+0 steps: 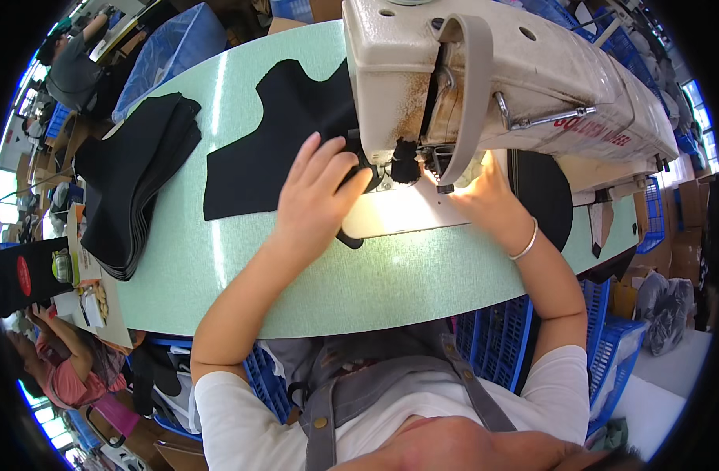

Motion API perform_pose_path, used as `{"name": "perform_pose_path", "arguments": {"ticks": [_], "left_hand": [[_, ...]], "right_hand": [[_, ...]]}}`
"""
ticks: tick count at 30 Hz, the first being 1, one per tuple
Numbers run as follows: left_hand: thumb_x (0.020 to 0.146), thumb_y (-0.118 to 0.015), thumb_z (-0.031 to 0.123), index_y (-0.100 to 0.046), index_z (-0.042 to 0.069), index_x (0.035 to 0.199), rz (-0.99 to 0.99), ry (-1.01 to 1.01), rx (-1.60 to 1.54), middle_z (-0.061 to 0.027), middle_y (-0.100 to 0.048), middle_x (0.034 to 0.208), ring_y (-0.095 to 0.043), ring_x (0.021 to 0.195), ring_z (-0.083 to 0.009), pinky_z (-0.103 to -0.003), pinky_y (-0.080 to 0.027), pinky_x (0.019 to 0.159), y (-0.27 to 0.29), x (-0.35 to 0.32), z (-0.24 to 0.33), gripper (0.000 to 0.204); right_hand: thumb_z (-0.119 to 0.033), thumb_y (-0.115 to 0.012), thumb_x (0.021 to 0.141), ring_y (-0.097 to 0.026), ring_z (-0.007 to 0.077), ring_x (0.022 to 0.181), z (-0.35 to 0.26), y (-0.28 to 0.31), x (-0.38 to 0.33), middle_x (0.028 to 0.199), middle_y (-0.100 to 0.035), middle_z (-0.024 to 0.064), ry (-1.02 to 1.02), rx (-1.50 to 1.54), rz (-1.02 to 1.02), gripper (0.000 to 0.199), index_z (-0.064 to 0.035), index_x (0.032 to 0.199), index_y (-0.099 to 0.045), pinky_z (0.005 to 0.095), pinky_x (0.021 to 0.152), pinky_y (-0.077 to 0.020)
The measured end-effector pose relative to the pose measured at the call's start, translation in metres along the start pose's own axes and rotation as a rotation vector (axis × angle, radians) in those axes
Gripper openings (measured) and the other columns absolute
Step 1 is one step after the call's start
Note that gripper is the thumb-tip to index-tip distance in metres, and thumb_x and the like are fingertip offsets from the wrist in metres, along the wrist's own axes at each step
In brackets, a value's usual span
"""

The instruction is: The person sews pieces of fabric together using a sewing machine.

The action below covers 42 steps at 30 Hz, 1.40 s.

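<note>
- The left hand [316,196] lies flat on a piece of black fabric [273,145], fingers [328,161] spread and extended, not clenched. The flat palm presses the cloth against the worktop [312,282] so that it stays smooth as it meets the needle.
- The black fabric extends from under the fingers away toward the far left of the worktop; its near edge runs under the head of the sewing machine [493,78], just ahead of the fingertips.
- The right hand [485,196] rests on the lit plate [398,212] to the right of the needle area, partly beneath the machine head. Whether its fingers pinch the cloth or only rest on it cannot be told; they are hidden by the machine and the glare.
- The two hands sit on either side of the presser foot [442,182]. This placement holds the material taut from both sides.
- A silver bangle [526,242] sits on the right wrist, well behind the fingers and apart from the moving parts.
- A stack of black fabric pieces [136,188] lies well to the left of the left-hand fingers, within arm's reach on the worktop edge.
- Blue plastic crates [496,337] stand below the worktop, near the person's lap, behind both hands.
</note>
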<state>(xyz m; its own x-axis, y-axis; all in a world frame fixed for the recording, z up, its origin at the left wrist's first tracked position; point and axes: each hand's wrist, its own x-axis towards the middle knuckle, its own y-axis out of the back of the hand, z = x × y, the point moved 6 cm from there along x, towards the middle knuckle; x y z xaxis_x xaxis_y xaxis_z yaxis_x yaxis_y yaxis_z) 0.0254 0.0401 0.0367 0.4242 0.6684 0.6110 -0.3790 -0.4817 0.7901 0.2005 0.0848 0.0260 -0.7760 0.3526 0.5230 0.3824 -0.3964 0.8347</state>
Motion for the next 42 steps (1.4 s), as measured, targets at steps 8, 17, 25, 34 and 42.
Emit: {"name": "perform_pose_path", "arguments": {"ticks": [8, 17, 25, 34, 42], "left_hand": [[0.072, -0.059, -0.001, -0.065, 0.006, 0.088, -0.252, -0.115, -0.221, -0.0035, -0.052, 0.079, -0.055, 0.086, -0.0219, -0.043, -0.042, 0.105, -0.006, -0.003, 0.001, 0.018], [0.072, -0.060, 0.004, -0.063, 0.003, 0.089, -0.178, -0.142, -0.140, -0.0042, -0.050, 0.081, -0.052, 0.087, -0.0208, -0.041, -0.042, 0.102, -0.012, -0.006, 0.016, 0.017], [0.069, -0.060, 0.003, -0.063, -0.002, 0.086, -0.006, -0.052, -0.031, -0.0061, -0.050, 0.081, -0.052, 0.081, -0.0217, -0.040, -0.043, 0.097, -0.020, -0.009, 0.025, 0.019], [0.070, -0.062, 0.002, -0.064, -0.001, 0.082, -0.006, -0.086, 0.081, -0.0048, -0.048, 0.074, -0.052, 0.080, -0.0196, -0.041, -0.042, 0.097, -0.019, -0.009, 0.038, 0.013], [0.069, -0.060, 0.004, -0.060, 0.003, 0.076, -0.048, -0.065, 0.095, -0.0048, -0.046, 0.072, -0.052, 0.081, -0.0193, -0.040, -0.042, 0.094, -0.014, -0.011, 0.039, 0.007]], "right_hand": [[-0.019, -0.073, 0.079, -0.063, 0.0275, 0.093, 0.004, -0.006, -0.006, 0.096, -0.067, 0.0086, 0.039, 0.232, -0.030, 0.020, -0.0091, 0.095, -0.067, 0.0436, 0.084, -0.0492], [-0.013, -0.074, 0.076, -0.062, 0.0304, 0.089, 0.003, -0.013, -0.008, 0.093, -0.064, 0.0095, -0.116, 0.503, -0.017, 0.021, -0.0072, 0.093, -0.065, 0.0431, 0.081, -0.0492], [-0.007, -0.069, 0.079, -0.062, 0.0303, 0.086, -0.006, -0.024, -0.008, 0.091, -0.061, 0.0103, -0.272, 0.588, -0.050, 0.018, -0.0043, 0.095, -0.061, 0.0403, 0.074, -0.0515], [-0.006, -0.066, 0.071, -0.063, 0.0278, 0.087, -0.029, -0.008, -0.002, 0.093, -0.062, 0.0092, -0.035, 0.259, 0.007, 0.024, -0.0047, 0.095, -0.066, 0.0393, 0.077, -0.0527], [-0.004, -0.065, 0.076, -0.064, 0.0272, 0.084, -0.028, -0.005, 0.000, 0.095, -0.063, 0.0100, -0.056, 0.373, 0.007, 0.024, -0.0050, 0.100, -0.066, 0.0378, 0.072, -0.0533]]}}
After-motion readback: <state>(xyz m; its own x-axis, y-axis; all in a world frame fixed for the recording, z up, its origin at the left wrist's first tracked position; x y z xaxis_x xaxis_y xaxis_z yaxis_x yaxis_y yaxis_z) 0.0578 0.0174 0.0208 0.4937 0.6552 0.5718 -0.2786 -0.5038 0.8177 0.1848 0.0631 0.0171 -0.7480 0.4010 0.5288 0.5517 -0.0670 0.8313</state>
